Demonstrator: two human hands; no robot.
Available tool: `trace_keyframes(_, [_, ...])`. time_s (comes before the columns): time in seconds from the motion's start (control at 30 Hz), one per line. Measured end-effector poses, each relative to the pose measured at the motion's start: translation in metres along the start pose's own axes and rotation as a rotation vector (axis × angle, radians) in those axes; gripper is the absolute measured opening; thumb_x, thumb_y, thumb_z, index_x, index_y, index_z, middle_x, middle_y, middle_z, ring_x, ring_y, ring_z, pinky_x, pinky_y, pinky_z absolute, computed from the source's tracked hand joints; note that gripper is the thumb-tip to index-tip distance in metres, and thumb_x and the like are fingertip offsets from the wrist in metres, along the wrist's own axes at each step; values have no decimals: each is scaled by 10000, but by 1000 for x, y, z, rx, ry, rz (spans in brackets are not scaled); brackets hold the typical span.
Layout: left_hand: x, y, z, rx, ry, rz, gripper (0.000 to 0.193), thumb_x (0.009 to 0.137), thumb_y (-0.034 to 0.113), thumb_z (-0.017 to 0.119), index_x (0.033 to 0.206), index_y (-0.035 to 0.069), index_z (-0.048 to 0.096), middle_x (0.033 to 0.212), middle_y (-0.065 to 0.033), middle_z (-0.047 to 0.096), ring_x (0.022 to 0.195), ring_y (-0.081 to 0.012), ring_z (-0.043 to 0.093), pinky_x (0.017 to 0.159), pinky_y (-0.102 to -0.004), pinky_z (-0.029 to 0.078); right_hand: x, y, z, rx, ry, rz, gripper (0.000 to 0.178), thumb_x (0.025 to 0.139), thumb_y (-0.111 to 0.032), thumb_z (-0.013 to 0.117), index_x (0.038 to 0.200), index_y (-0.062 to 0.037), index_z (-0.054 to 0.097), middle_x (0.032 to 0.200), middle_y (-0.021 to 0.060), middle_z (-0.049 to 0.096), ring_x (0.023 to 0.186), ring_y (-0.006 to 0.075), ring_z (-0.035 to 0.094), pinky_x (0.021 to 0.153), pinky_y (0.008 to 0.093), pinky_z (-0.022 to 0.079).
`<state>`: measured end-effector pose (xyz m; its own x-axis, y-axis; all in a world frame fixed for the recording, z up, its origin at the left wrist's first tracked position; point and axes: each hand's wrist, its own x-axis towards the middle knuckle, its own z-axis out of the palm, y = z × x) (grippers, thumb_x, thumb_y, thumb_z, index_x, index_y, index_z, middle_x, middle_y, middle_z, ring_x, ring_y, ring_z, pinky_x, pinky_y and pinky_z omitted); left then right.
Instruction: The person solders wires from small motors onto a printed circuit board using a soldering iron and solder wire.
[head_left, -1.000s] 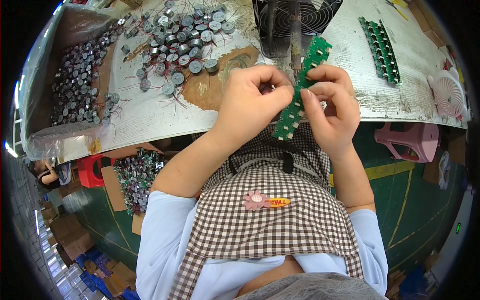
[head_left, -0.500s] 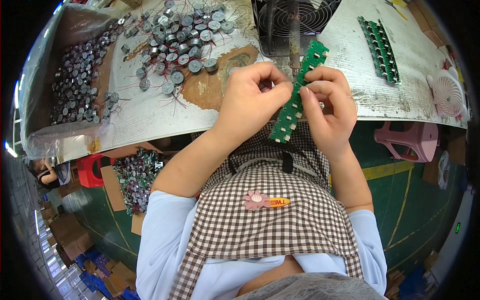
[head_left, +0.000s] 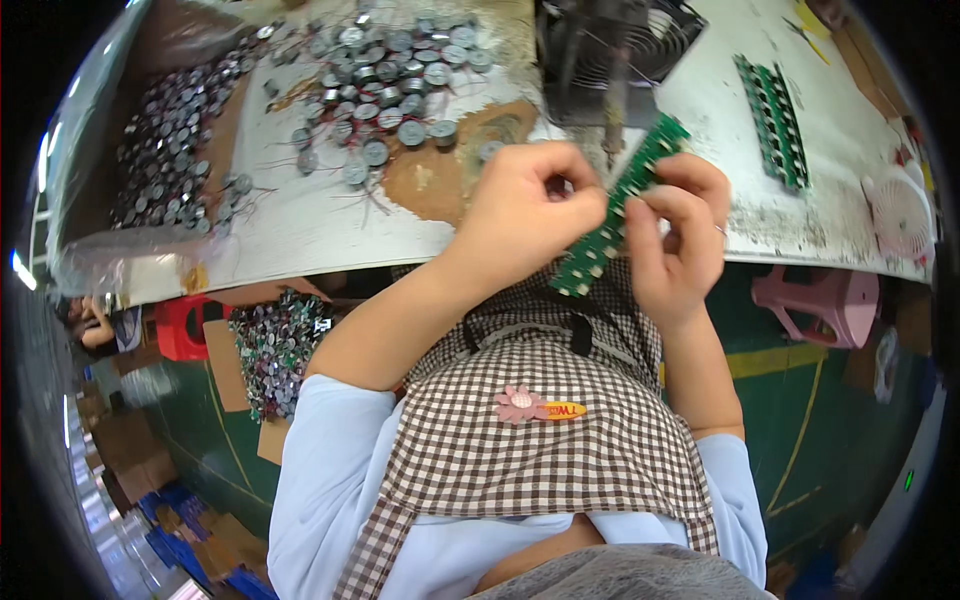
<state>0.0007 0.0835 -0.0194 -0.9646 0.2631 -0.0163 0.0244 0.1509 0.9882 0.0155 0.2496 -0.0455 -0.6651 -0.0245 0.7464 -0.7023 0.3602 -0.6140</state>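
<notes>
My right hand [head_left: 685,235] grips a long green circuit board [head_left: 606,238] between thumb and fingers. Small pale connectors line the strip, which slants from far right to near left above the table's front edge. My left hand [head_left: 535,210] is closed in a pinch against the board's left side; a small dark and silvery thing shows inside its curled fingers, too hidden to name. Just beyond the board a soldering iron [head_left: 616,95] points down, its tip close to the strip's left edge. Round silver motors [head_left: 390,118] with thin red wires lie heaped on the table to the left.
A black fan [head_left: 655,40] stands behind the iron. More circuit boards [head_left: 772,120] lie at the far right, near a small white fan [head_left: 897,212]. A plastic-lined box of motors [head_left: 170,150] sits at the left. Below are a carton of parts [head_left: 270,355] and a pink stool [head_left: 815,300].
The whole view has shifted a little. Both hands and the circuit board have drawn slightly nearer to me and rightward, leaving the strip a bit farther from the iron's tip.
</notes>
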Motion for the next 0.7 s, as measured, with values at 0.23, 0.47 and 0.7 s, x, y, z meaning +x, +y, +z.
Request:
trace_keyframes(0.23, [6,-1,-2,-12,-57,-36,85,776,56,655,773,-20,618,708,2,606,630,-35,525,547,-189,420,0,8,-4,220,34,249,72,809,50,634,854,48,579,995,161,585,726,119,564,597,203,469])
trace_keyframes(0.47, [11,3,-5,-34,-17,-45,61,775,34,650,768,-17,618,739,-8,619,672,-47,543,611,-195,441,9,8,0,174,-1,203,80,762,69,659,802,39,596,1000,176,588,754,139,595,599,198,464])
trace_keyframes(0.7, [10,6,-2,-49,1,-6,69,785,44,650,774,-15,615,743,2,611,664,-43,528,603,-189,427,13,6,-5,161,-4,191,72,764,66,662,789,45,597,1013,181,582,786,147,594,598,197,469])
